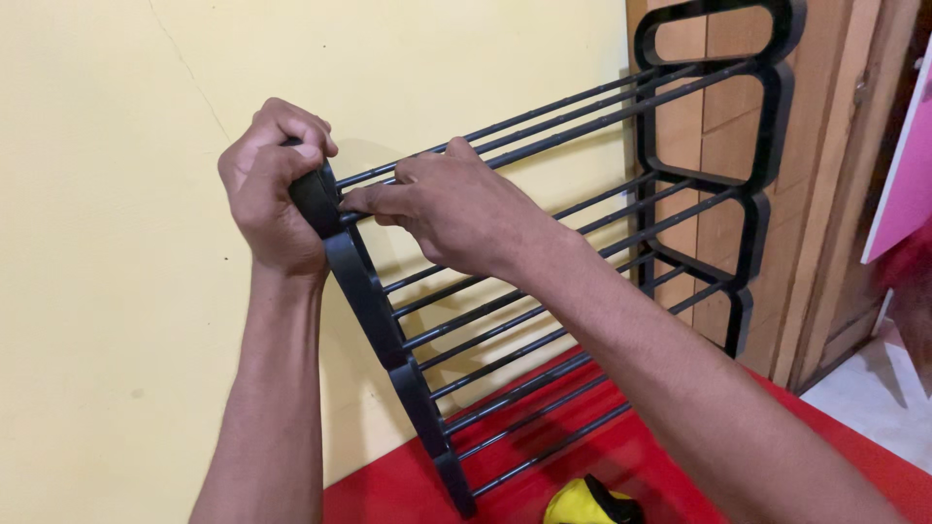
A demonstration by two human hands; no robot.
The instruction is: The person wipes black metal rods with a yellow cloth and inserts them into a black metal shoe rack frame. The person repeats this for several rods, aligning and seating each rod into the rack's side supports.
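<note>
Both hands up on the near top corner of the black rack (544,291), right by the yellow wall.

Left hand (274,189) clenched round the top of the near side frame (374,301), fingers wrapped over it, thumb side twd the wall. Right hand (456,209) just beside it, touching, fingertips pinching the top rods (544,121) where they meet that frame. Rack stands upright on the red surface (621,461), rods running across to the far side frame (748,165) by the wooden door. Yellow-and-black thing (582,505) lies in front of the rack, btm of view, well below both hands.
</note>
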